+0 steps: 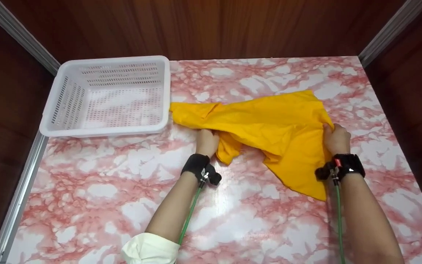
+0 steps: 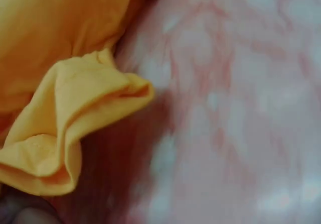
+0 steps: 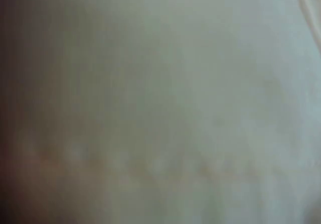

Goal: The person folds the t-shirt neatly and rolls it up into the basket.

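Observation:
In the head view, a crumpled yellow garment [image 1: 269, 113] stretches across the table between both hands. My left hand [image 1: 207, 142] grips its near-left part, with the fingers partly under the cloth. A short sleeve-like end [image 1: 228, 152] hangs just right of that hand; the left wrist view shows the same sleeve-like end [image 2: 95, 103] close up, over the table. At the garment's right edge my right hand [image 1: 337, 139] pinches the fabric, with the thumb on the left side. One corner droops toward me beside the right wrist. The right wrist view is a pale blur.
A white plastic basket [image 1: 104, 132] with slotted walls stands at the back left, its right side against the garment's left tip. Beneath everything lies a red-and-white marbled tabletop [image 1: 97, 205]. Dark wood panels [image 1: 211, 29] close off the back and both sides.

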Tool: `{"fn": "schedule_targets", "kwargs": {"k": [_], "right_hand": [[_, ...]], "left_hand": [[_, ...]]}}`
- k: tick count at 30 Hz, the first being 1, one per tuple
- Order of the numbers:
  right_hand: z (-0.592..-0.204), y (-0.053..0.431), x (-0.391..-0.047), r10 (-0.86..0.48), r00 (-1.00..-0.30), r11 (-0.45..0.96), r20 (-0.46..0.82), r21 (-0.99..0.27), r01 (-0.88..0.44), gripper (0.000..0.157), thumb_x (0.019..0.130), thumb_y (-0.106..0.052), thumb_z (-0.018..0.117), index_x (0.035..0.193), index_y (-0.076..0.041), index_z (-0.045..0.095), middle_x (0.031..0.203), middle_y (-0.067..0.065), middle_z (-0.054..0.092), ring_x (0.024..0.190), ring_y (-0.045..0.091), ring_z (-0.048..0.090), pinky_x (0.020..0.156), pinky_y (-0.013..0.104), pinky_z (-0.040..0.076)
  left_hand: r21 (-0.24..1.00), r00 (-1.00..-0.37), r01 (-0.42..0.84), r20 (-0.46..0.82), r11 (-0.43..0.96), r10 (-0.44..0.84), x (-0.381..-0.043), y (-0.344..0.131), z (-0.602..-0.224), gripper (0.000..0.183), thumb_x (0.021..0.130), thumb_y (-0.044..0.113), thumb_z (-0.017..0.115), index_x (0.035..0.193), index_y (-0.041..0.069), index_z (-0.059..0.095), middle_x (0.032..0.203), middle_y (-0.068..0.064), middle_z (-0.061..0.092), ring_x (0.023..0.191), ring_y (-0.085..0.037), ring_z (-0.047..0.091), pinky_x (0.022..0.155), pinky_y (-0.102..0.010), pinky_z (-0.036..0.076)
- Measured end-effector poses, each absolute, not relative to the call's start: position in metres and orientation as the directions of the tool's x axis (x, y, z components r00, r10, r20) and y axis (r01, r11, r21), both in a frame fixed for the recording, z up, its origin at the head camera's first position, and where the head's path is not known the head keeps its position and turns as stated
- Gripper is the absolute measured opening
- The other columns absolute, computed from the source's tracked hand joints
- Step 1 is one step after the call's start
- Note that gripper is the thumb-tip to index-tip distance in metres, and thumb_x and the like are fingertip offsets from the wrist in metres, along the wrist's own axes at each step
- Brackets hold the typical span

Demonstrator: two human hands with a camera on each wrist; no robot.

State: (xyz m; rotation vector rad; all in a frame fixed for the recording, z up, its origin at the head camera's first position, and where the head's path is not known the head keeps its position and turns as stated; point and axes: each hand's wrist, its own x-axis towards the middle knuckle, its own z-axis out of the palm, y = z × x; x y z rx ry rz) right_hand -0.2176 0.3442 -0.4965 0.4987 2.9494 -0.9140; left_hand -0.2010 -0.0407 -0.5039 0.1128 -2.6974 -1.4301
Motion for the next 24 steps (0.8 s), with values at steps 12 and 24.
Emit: {"fn": "schedule_targets", "kwargs": {"k": [12,24], "right_hand": [[-0.493,0.347,-0.218,0.305,-0.952,0.787,-0.028,-0.556,0.268,0.055,0.095,-0.034,0.030,0.115,0.014,0.047,0.113,0.038,0.047,0.106,0.051,0.042,0.091,0.055,0.032],[-0.492,0.354,-0.212,0.267,-0.959,0.779,-0.098,-0.563,0.275,0.061,0.094,-0.042,0.029,0.114,0.013,0.048,0.112,0.036,0.048,0.103,0.046,0.046,0.084,0.053,0.037]], "left_hand": [[0.808,-0.997,0.012,0.053,0.589,-0.053,-0.177,-0.102,-0.488,0.028,0.093,0.025,0.046,0.098,0.003,0.061,0.084,-0.013,0.062,0.081,-0.024,0.056,0.077,-0.035,0.045],[0.808,-0.997,0.061,0.082,0.586,-0.010,-0.107,-0.135,-0.479,0.028,0.092,0.025,0.047,0.069,0.011,0.045,0.055,0.004,0.027,0.049,-0.010,0.033,0.047,-0.023,0.028]]}}
